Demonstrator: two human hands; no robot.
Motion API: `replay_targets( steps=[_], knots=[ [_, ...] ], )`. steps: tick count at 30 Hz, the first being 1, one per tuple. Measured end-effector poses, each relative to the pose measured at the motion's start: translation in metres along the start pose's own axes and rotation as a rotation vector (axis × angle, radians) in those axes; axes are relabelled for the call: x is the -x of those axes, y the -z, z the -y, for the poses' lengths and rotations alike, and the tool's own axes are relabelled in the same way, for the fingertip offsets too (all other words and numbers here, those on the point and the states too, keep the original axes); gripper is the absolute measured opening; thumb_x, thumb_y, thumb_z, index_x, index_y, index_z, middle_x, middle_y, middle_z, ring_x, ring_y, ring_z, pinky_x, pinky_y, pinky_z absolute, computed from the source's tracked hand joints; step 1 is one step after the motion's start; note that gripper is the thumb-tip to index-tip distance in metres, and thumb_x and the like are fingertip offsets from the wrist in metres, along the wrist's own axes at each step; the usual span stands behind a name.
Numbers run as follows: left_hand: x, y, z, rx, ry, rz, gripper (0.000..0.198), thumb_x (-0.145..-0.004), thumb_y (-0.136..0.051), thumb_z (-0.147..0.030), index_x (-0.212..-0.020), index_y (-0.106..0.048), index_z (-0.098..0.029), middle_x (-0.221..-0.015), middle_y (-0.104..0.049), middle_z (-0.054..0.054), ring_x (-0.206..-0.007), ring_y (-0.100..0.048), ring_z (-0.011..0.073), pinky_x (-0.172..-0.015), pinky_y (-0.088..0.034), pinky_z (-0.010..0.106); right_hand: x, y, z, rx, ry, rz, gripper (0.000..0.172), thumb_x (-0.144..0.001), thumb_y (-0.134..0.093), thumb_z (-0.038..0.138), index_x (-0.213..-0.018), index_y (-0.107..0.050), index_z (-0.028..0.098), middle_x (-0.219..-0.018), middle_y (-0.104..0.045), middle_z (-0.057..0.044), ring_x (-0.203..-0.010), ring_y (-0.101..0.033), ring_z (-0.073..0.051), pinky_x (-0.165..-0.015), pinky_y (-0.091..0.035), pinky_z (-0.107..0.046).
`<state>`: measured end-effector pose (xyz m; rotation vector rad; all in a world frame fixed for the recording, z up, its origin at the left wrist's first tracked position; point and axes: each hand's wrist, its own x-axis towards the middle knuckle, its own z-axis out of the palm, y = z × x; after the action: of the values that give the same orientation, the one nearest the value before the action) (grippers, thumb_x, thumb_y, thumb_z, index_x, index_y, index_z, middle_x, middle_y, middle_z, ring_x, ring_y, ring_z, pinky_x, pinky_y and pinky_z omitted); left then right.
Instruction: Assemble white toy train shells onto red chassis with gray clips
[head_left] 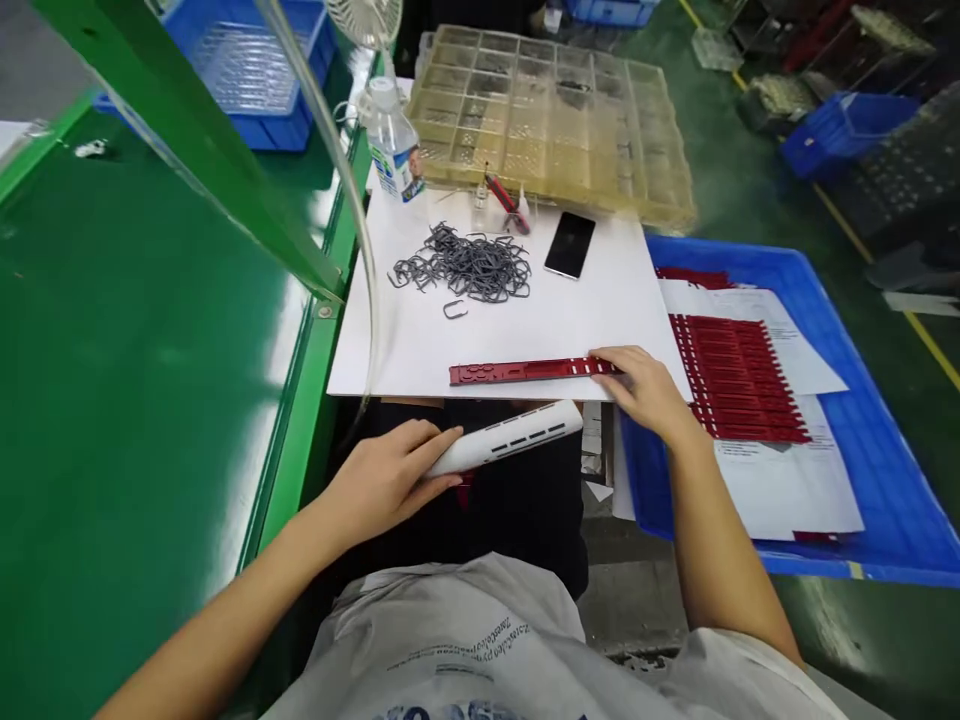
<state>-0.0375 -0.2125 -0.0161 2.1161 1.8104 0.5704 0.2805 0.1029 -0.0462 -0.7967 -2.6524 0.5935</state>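
Beneath the right hand (645, 392), fingers pressed together on its end, a red slotted plastic strip (525, 372) lies along a white sheet (405, 340). Just below, the left hand (382, 480) curls around a white slotted tube (510, 438).

Red-handled tool (504, 197) and small clear bottle (480, 208): too small to identify. Right end of red plastic strip (525, 371) hidden under right hand (645, 392). Left end of white slotted tube (504, 438) hidden by left hand (382, 480). Print on papers (780, 480) in blue tray (885, 470) too small to read. Desk fan (364, 15) cut off by top edge; shirt lettering (450, 712) cut off by bottom edge.
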Motion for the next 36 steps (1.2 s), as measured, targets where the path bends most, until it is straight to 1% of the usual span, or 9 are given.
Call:
replay_targets(
  steps=[3,6,9,11,13,16,24,29,36],
  knots=[
    [-0.054,0.016,0.004,-0.264,-0.101,-0.009,0.052,-0.119,-0.049,-0.051,-0.159,-0.061,-0.019,-0.126,-0.075,0.017,-0.111,-0.075,0.0308,-0.082,-0.063,0.037,-0.003,-0.009,-0.001,-0.089,0.01,-0.077,0.054,-0.108,-0.062,0.052,-0.153,-0.066,0.022,-0.153,-0.072,-0.019,-0.141,-0.068,-0.039,-0.124,-0.053,-0.063],
    [-0.112,0.03,0.008,-0.456,-0.136,0.068,0.051,-0.12,-0.047,-0.045,-0.162,-0.059,-0.018,-0.126,-0.072,0.02,-0.118,-0.072,0.0359,-0.08,-0.063,0.04,-0.01,-0.012,-0.004,-0.15,0.025,-0.133,0.073,-0.101,-0.072,0.062,-0.162,-0.057,0.024,-0.169,-0.059,-0.018,-0.158,-0.055,-0.04,-0.133,-0.045,-0.062],
    [-0.155,0.031,0.013,-0.548,-0.159,0.105,0.055,-0.12,-0.043,-0.05,-0.161,-0.058,-0.016,-0.128,-0.071,0.02,-0.118,-0.072,0.0372,-0.078,-0.06,0.038,-0.012,-0.009,-0.017,-0.221,-0.03,-0.131,0.08,-0.096,-0.078,0.064,-0.161,-0.056,0.023,-0.157,-0.07,-0.017,-0.149,-0.063,-0.04,-0.13,-0.048,-0.06],
    [-0.171,0.025,0.017,-0.555,-0.168,0.098,0.058,-0.119,-0.041,-0.054,-0.159,-0.059,-0.016,-0.13,-0.071,0.02,-0.116,-0.073,0.0367,-0.076,-0.059,0.037,-0.01,-0.008,-0.026,-0.287,-0.088,-0.147,0.078,-0.096,-0.078,0.059,-0.16,-0.057,0.021,-0.141,-0.079,-0.015,-0.137,-0.072,-0.038,-0.125,-0.052,-0.057],
    [-0.177,0.017,0.022,-0.542,-0.182,0.094,0.059,-0.119,-0.04,-0.056,-0.157,-0.061,-0.016,-0.129,-0.072,0.021,-0.112,-0.074,0.0358,-0.073,-0.058,0.037,-0.008,-0.01,-0.033,-0.342,-0.13,-0.166,0.075,-0.094,-0.078,0.054,-0.157,-0.059,0.019,-0.131,-0.083,-0.013,-0.129,-0.077,-0.036,-0.121,-0.054,-0.054],
    [-0.175,0.009,0.028,-0.529,-0.206,0.078,0.059,-0.119,-0.04,-0.057,-0.155,-0.064,-0.017,-0.124,-0.074,0.019,-0.107,-0.074,0.0349,-0.069,-0.054,0.036,-0.007,-0.013,-0.036,-0.388,-0.154,-0.179,0.071,-0.091,-0.079,0.048,-0.154,-0.061,0.02,-0.13,-0.084,-0.012,-0.126,-0.078,-0.034,-0.119,-0.056,-0.051],
    [-0.177,0.013,0.032,-0.577,-0.264,0.039,0.055,-0.12,-0.041,-0.054,-0.156,-0.062,-0.018,-0.118,-0.079,0.017,-0.102,-0.077,0.0341,-0.057,-0.038,0.034,-0.008,-0.011,-0.036,-0.471,-0.189,-0.148,0.069,-0.086,-0.082,0.04,-0.149,-0.064,0.019,-0.13,-0.085,-0.012,-0.13,-0.077,-0.036,-0.12,-0.056,-0.056],
    [-0.184,0.016,0.037,-0.563,-0.305,0.038,0.052,-0.119,-0.047,-0.052,-0.16,-0.059,-0.024,-0.119,-0.078,0.016,-0.104,-0.076,0.0348,-0.06,-0.044,0.036,-0.009,-0.012,-0.037,-0.495,-0.216,-0.152,0.065,-0.083,-0.085,0.039,-0.143,-0.069,0.02,-0.127,-0.086,-0.01,-0.129,-0.078,-0.036,-0.12,-0.056,-0.056],
    [-0.194,0.015,0.049,-0.512,-0.338,0.062,0.049,-0.119,-0.047,-0.051,-0.159,-0.059,-0.026,-0.115,-0.079,0.014,-0.104,-0.077,0.0344,-0.06,-0.04,0.035,-0.009,-0.011,-0.039,-0.512,-0.232,-0.161,0.064,-0.08,-0.088,0.039,-0.139,-0.072,0.019,-0.123,-0.087,-0.009,-0.128,-0.079,-0.037,-0.122,-0.054,-0.057]
  ],
)
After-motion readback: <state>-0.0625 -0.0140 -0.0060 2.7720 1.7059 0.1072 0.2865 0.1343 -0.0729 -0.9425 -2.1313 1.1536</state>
